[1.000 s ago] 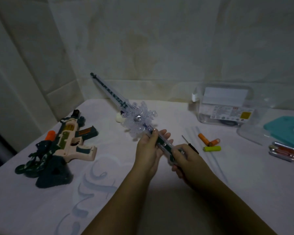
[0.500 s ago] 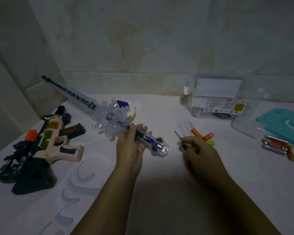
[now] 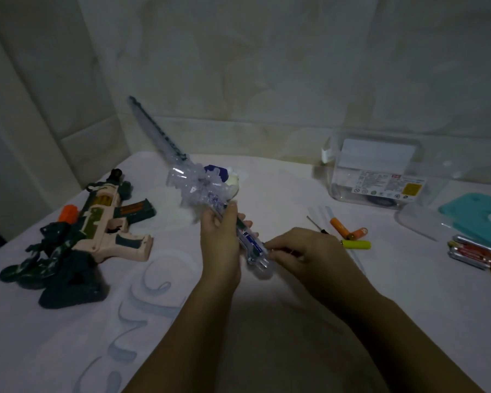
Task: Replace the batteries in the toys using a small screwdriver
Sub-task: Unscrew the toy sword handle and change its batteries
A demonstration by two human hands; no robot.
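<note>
Here, left hand (image 3: 220,242): fingers wrapped around clear toy sword (image 3: 207,194) handle.
Right hand (image 3: 304,256): fingertips pinching handle's near end.

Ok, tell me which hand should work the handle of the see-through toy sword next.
Probably the right hand: its fingertips are already at the sword handle's end, while the left hand grips it.

Home: toys (image 3: 97,222), cloth-covered table (image 3: 295,321).

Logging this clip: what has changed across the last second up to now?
The right hand drew away from the toy sword, then returned to its handle; the screwdriver now lies on the table. The left hand kept hold of the sword. Toy gun and batteries stayed put.
</note>
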